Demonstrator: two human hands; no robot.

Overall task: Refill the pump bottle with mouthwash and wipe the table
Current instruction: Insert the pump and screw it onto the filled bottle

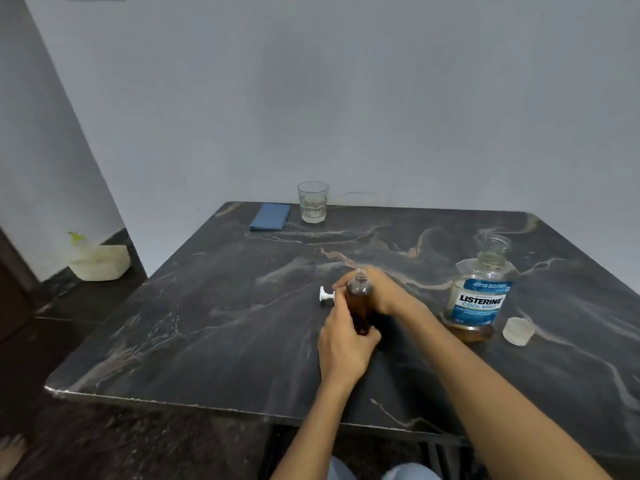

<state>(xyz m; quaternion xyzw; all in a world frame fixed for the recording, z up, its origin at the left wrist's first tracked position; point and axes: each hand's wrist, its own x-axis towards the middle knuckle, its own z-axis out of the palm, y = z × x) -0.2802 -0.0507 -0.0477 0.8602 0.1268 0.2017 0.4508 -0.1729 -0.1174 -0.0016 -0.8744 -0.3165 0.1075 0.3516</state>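
The blue label on the mouthwash bottle [479,292] is showing the brand "LISTERINE" in dark capitals on a white band, with "COOL MINT" in blue just beneath. The smaller white lines above and below those words are staying too blurred to read.

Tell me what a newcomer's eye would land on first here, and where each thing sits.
First, the two hands at the table's middle: the left hand and right hand grip an uncapped amber pump bottle, its white pump head lying just to its left. Next, the open Listerine bottle at the right, its cap beside it. At the far edge sit a glass and a folded blue cloth.
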